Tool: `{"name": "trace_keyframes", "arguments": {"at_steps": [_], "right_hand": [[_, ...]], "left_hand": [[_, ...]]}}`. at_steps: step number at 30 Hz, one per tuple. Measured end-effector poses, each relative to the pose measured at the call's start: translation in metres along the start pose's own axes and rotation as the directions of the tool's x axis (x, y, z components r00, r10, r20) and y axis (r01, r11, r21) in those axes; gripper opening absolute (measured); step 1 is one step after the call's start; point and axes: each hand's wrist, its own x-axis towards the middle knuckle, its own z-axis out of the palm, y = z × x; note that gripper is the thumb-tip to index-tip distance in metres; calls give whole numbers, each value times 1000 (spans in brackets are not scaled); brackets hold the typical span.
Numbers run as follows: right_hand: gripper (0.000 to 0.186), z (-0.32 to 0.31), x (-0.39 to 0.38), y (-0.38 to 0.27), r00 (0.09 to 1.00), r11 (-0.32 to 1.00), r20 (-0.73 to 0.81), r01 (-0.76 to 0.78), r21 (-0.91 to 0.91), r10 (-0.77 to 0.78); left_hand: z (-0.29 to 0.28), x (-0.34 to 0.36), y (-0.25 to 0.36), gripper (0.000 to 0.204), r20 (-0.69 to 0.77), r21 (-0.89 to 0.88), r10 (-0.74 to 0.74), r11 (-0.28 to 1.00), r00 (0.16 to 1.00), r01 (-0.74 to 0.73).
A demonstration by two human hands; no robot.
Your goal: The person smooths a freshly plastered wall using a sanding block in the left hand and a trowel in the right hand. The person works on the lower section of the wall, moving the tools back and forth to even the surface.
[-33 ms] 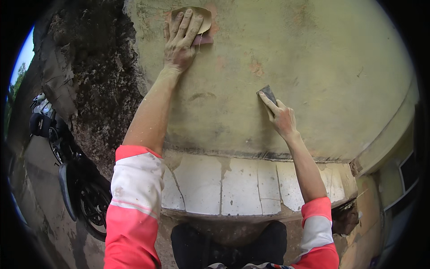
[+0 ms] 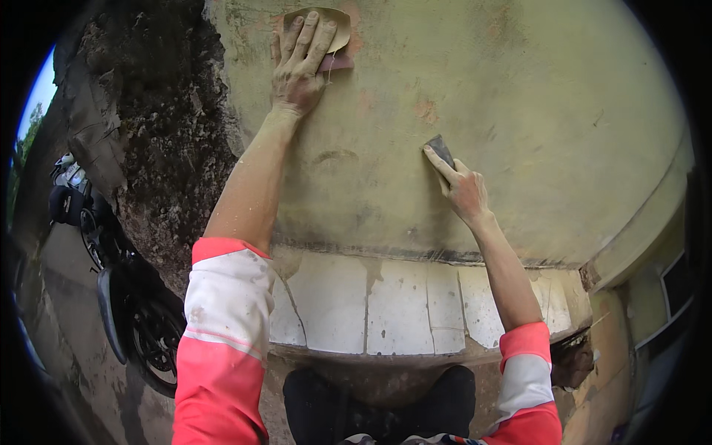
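Left hand (image 2: pixel 302 67): fingers slightly apart, flat over tan sandpaper sheet (image 2: pixel 341 31) near green wall's (image 2: pixel 549 133) broken left edge | Right hand (image 2: pixel 466 194): fingers clamped on dark grey pad (image 2: pixel 440 150), above wall's lower edge | Light, even, flat pressure should serve best

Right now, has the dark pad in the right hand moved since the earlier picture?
Yes, slightly: the dark pad has shifted up and left, nearer the pinkish patch on the wall.
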Motion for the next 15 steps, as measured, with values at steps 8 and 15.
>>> {"name": "trace_keyframes", "arguments": {"at_steps": [8, 15], "right_hand": [[78, 2, -1, -19, 962, 988, 266, 100, -118, -65], [81, 25, 23, -50, 967, 976, 196, 187, -111, -163]], "left_hand": [[-15, 7, -2, 52, 10, 82, 55, 995, 998, -56], [-9, 6, 6, 52, 20, 27, 30, 999, 999, -30]]}}
